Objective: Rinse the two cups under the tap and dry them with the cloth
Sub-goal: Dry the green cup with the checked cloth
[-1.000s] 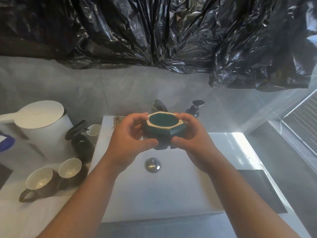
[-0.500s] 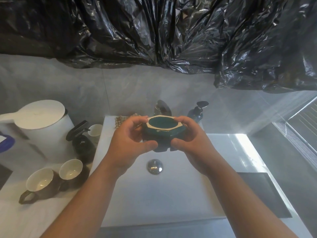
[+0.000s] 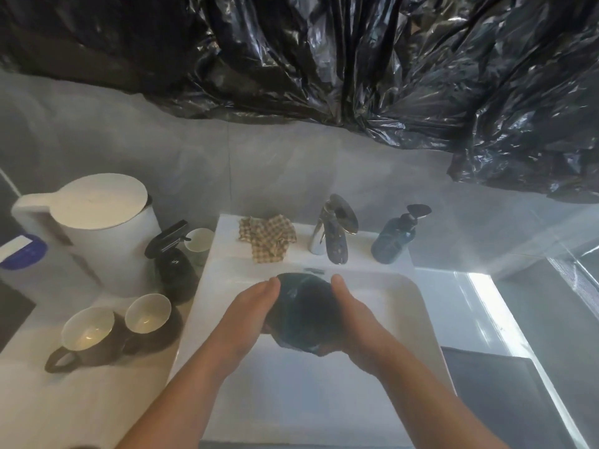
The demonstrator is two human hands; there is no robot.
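Holds a dark teal cup (image 3: 304, 314) sandwiched between both palms, low over the basin of the white sink (image 3: 421, 306). Presses the left hand (image 3: 249, 309) flat against the cup's left side, fingers close together, nearly straight, aimed away toward the back ledge. Mirrors that with the right hand (image 3: 355, 315) on the right side, fingers stretched along the wall rather than wrapped over it. Cannot tell whether any fingertips hook underneath, hidden by the cup itself. Reaches in with both forearms from the near edge, converging on the cup. Cannot make out which way the cup's mouth faces: too blurred.

Carries the cup on the near side of the chrome tap (image 3: 334, 234), slightly left of the spout and apart from it. Shows, on the back ledge left of the tap, a crumpled checked cloth (image 3: 267, 236), clear of both hands, and right of the tap a blue soap dispenser (image 3: 393, 239).

Further left, on the counter: two dark mugs (image 3: 87, 338) with pale insides, upright and side by side, a black spray bottle (image 3: 171, 264), a white kettle (image 3: 97, 228). Above, along the wall, crumpled black plastic sheeting (image 3: 324, 59).
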